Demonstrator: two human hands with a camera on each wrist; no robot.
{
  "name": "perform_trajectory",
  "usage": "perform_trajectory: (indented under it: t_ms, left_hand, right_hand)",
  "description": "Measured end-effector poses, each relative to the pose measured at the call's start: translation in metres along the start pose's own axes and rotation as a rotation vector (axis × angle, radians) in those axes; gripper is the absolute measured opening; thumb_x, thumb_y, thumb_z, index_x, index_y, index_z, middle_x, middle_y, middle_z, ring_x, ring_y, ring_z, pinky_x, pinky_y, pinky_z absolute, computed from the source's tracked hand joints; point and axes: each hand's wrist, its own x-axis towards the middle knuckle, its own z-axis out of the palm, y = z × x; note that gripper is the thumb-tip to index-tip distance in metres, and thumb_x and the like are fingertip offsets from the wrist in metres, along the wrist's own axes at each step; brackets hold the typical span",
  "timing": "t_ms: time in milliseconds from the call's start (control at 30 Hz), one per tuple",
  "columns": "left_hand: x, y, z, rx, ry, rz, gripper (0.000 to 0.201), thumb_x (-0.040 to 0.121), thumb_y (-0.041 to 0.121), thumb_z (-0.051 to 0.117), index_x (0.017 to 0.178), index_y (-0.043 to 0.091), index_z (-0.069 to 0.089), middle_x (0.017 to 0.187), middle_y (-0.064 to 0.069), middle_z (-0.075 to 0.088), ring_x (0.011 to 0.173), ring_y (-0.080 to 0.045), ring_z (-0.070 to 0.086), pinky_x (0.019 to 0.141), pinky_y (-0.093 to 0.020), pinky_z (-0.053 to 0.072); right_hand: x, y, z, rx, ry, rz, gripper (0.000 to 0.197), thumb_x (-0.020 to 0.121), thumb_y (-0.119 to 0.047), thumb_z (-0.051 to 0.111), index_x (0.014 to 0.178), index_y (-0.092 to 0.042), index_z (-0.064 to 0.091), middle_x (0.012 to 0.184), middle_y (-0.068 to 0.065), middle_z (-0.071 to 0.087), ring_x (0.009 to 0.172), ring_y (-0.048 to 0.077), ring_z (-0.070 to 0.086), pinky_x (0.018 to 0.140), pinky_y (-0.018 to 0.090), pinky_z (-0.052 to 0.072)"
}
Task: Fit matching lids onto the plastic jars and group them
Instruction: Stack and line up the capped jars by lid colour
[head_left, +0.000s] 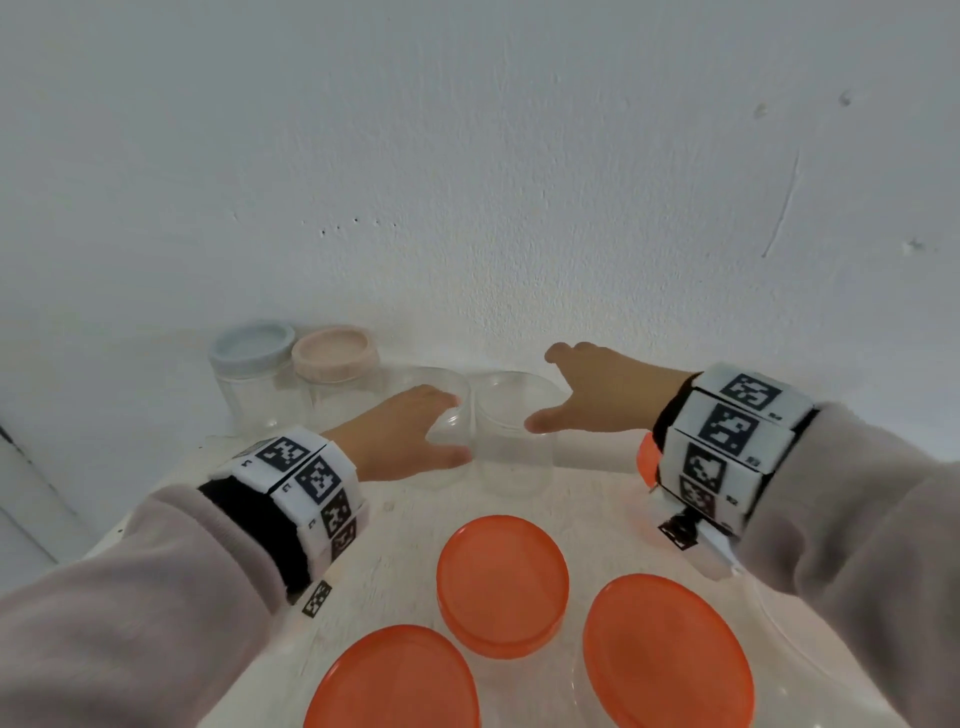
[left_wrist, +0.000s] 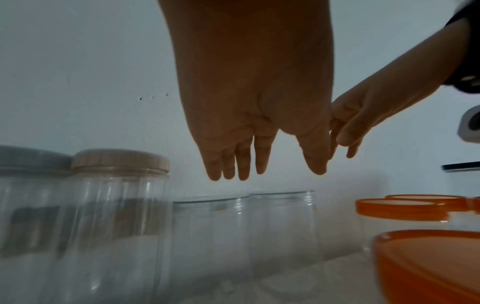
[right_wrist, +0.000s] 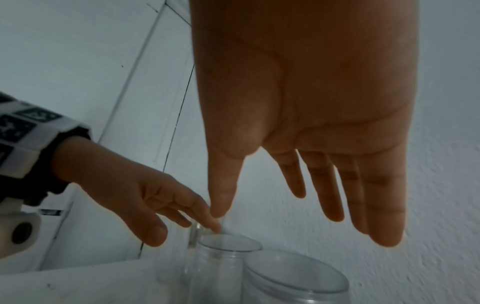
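Here, 2 lidless clear jars are seen standing side by side on a white bench (head_left: 395, 540) against a white wall (head_left: 467, 156), the left open jar (head_left: 441, 441) touching or almost touching the right open jar (head_left: 511, 441). The left hand (head_left: 400, 434) is held over the left open jar with fingers straight and relaxed, holding nothing; from the head view its fingertips appear at the jar's rim, though contact cannot be confirmed. The right hand (head_left: 597, 389) is spread above and beside the right open jar, thumb stretched toward it, nothing gripped. In the left wrist view both hands hang above the jar mouths.

To the left, by the wall, 2 capped jars are grouped together: a blue-lidded jar (head_left: 252, 374) and, just beside it, a pink-lidded jar (head_left: 335, 376).

Nearer the camera, 3 orange lids are shown on clear jars: a centre orange lid (head_left: 501, 584), a left orange lid (head_left: 392, 680) and a right orange lid (head_left: 667, 654). Marker-printed bands (head_left: 306, 483) are worn on both wrists.
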Motion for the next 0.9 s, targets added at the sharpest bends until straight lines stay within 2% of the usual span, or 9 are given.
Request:
perform_trajectory:
  t_ms: [133,233,333,400,500,600,700,767,900]
  left_hand:
    - [-0.041,0.018,0.005,-0.014,-0.082,0.067,0.074,0.087,0.057,0.054,0.149,0.027,0.026,0.153,0.011,0.027,0.136,-0.006,0.031,0.107,-0.021,0.024]
    - [-0.075,0.025,0.015,-0.032,-0.182,0.053,0.08,0.083,0.066,0.053,0.149,0.032,0.021,0.153,0.015,0.025,0.136,-0.004,0.03,0.11,-0.023,0.026]
    - [-0.11,0.028,0.03,-0.06,-0.274,0.019,0.089,0.076,0.073,0.054,0.148,0.038,0.017,0.152,0.018,0.023,0.134,-0.001,0.029,0.11,-0.024,0.027]
    - [-0.131,0.029,0.043,-0.062,-0.306,-0.006,0.099,0.071,0.076,0.056,0.15,0.036,0.01,0.152,0.019,0.017,0.134,-0.001,0.026,0.111,-0.024,0.026]
    - [-0.156,0.029,0.062,-0.038,-0.319,-0.064,0.12,0.063,0.081,0.058,0.151,0.03,-0.004,0.154,0.022,-0.002,0.141,-0.005,0.013,0.114,-0.029,0.024]
    - [-0.17,0.035,0.072,-0.083,-0.274,-0.115,0.125,0.059,0.076,0.064,0.15,0.034,-0.009,0.153,0.022,-0.01,0.143,-0.009,0.002,0.115,-0.033,0.025]
    - [-0.18,0.041,0.075,-0.113,-0.211,-0.139,0.121,0.061,0.068,0.069,0.151,0.033,-0.005,0.149,0.022,-0.005,0.14,-0.01,0.007,0.111,-0.03,0.033]
    - [-0.184,0.043,0.071,-0.112,-0.183,-0.137,0.117,0.06,0.067,0.068,0.152,0.031,0.004,0.144,0.021,0.007,0.134,-0.008,0.016,0.106,-0.027,0.038]
    - [-0.186,0.044,0.045,-0.195,-0.066,-0.11,0.116,0.045,0.076,0.064,0.146,0.035,0.025,0.13,0.022,0.027,0.121,0.0,0.034,0.099,-0.019,0.037]
  right_hand:
    - [-0.044,0.004,0.006,-0.023,-0.104,-0.038,0.085,0.084,-0.055,0.063,0.148,-0.015,0.024,0.142,0.006,0.038,0.123,0.021,0.045,0.091,0.027,0.039]
    - [-0.077,0.002,0.021,-0.08,-0.219,-0.044,0.085,0.084,-0.059,0.061,0.146,-0.013,0.027,0.139,0.006,0.041,0.121,0.022,0.046,0.097,0.031,0.042]
    - [-0.105,0.003,0.042,-0.142,-0.319,-0.021,0.085,0.081,-0.066,0.058,0.142,-0.013,0.032,0.131,0.005,0.044,0.112,0.021,0.048,0.091,0.033,0.044]
    - [-0.12,0.005,0.057,-0.168,-0.376,0.016,0.089,0.077,-0.07,0.059,0.14,-0.015,0.031,0.129,0.005,0.042,0.111,0.022,0.046,0.088,0.036,0.043]
    - [-0.136,0.007,0.078,-0.171,-0.404,0.087,0.106,0.069,-0.072,0.065,0.147,-0.017,0.02,0.139,0.008,0.035,0.126,0.028,0.039,0.097,0.044,0.042]
    - [-0.146,0.007,0.091,-0.13,-0.341,0.144,0.116,0.066,-0.068,0.071,0.151,-0.022,0.006,0.148,0.012,0.025,0.133,0.034,0.032,0.102,0.048,0.037]
    - [-0.155,0.005,0.099,-0.067,-0.287,0.17,0.116,0.066,-0.064,0.072,0.151,-0.023,0.005,0.148,0.013,0.023,0.133,0.034,0.029,0.102,0.046,0.036]
    - [-0.162,0.004,0.104,-0.041,-0.261,0.169,0.114,0.066,-0.062,0.072,0.15,-0.022,0.007,0.145,0.013,0.024,0.132,0.034,0.029,0.101,0.044,0.035]
    - [-0.179,0.005,0.113,-0.02,-0.228,0.139,0.114,0.068,-0.062,0.069,0.152,-0.024,0.001,0.149,0.012,0.018,0.135,0.033,0.023,0.105,0.043,0.029]
